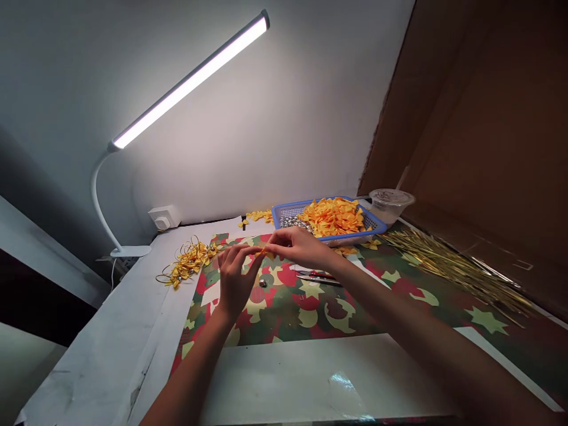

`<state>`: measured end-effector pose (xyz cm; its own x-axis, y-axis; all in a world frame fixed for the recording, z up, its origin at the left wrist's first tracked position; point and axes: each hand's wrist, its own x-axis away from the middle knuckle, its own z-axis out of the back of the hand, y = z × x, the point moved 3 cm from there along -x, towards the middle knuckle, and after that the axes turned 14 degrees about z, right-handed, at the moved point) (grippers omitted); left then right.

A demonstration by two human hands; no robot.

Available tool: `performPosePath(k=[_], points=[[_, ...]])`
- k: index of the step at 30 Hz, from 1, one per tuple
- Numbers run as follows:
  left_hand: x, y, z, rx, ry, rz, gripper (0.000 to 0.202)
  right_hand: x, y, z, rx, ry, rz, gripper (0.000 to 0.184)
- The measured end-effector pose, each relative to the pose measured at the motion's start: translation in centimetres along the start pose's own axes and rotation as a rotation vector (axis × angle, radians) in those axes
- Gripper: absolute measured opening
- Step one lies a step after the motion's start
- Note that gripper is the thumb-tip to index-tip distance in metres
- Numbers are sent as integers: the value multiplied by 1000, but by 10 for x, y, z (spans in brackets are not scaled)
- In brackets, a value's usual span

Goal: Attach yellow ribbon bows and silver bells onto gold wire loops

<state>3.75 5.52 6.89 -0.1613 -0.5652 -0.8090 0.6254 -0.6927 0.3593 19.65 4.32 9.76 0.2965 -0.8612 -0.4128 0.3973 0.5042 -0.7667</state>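
A folded yellow ribbon piece (266, 253) is pinched between the fingertips of the left hand (235, 278) and right hand (297, 247). Gold-wired ribbon bows (190, 261) are laid nearby on star-printed paper (284, 313).

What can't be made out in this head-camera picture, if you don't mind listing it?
The yellow ribbon piece: head view, mostly hidden by the fingers of the left hand and right hand.
The floor of the blue plastic basket: head view, hidden by the heap of orange ribbon pieces.
The red-handled tool: head view, too small to identify.
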Motion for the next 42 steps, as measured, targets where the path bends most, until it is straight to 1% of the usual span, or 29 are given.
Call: performPosePath(k=[6,15,20,24,30,33,38,42], points=[[0,-1,-2,19,-45,21,5,0,-4,-2,97,-2,7,17],[2,-3,-10,59,-184,75,10,2,-2,-5,110,-44,8,20],[-1,-6,-10,119,-190,133,14,1,4,-5,107,-38,-27,16],[-3,-7,-7,143,-189,161,11,-1,10,-5,59,-43,-69,16],[-1,-4,-9,146,-264,85,4,-1,15,-4,-64,-62,-112,16],[0,-4,-10,151,-276,81,3,-2,17,-4,-131,-71,-136,16],[0,-7,-11,188,-277,123,5,-3,20,-4,-206,-68,-183,16],[0,-10,-11,231,-295,197,6,-4,20,-3,-247,-76,-201,16]])
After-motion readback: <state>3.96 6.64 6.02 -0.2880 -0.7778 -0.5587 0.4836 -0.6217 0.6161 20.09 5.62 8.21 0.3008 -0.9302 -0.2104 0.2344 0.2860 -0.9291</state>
